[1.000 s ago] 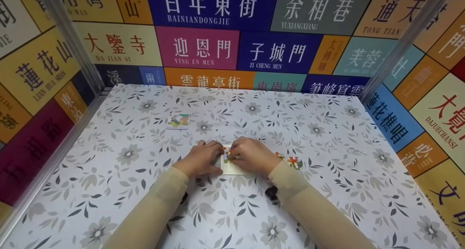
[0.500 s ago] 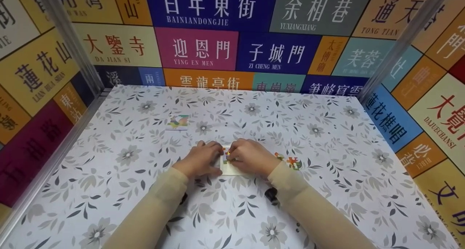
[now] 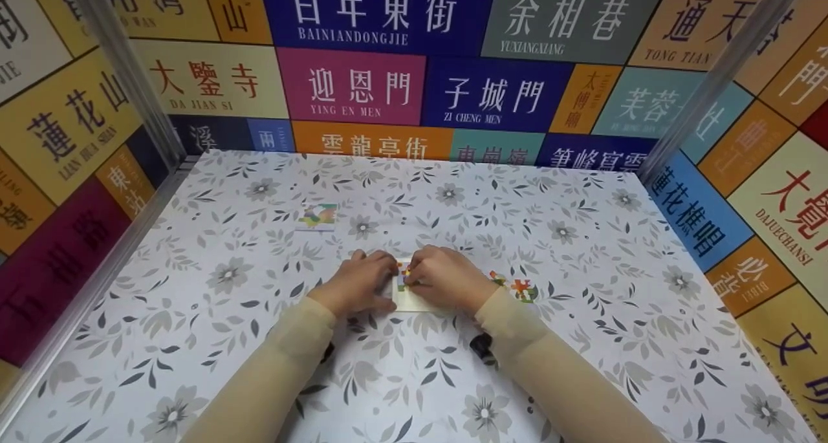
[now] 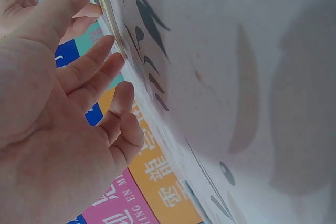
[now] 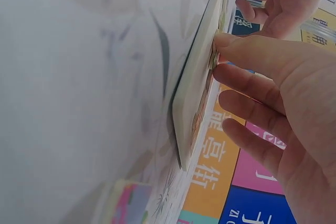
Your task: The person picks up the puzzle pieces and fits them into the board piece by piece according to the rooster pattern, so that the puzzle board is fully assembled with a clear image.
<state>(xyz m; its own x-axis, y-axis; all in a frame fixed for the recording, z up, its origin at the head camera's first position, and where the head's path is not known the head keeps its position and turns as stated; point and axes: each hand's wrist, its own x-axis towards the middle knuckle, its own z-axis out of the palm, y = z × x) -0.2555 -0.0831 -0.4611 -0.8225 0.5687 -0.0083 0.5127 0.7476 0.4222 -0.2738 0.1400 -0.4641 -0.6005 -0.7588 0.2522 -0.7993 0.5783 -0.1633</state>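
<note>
A pale jigsaw board (image 3: 420, 302) lies on the table between the hands, with a few colourful pieces along its far left part. My left hand (image 3: 362, 281) rests at the board's left edge; its thumb lies along the near corner and its other fingers are loosely bent in the left wrist view. My right hand (image 3: 449, 276) reaches over the board. In the right wrist view its thumb and index finger pinch a small puzzle piece (image 5: 213, 59) down at the board's surface, mostly covered by the fingertips. The other fingers of that hand are spread away.
Several loose puzzle pieces (image 3: 522, 290) lie just right of the right hand. A small picture card (image 3: 317, 216) lies further back on the left. The floral tabletop (image 3: 226, 339) meets sign-printed walls (image 3: 352, 84) at the back and sides.
</note>
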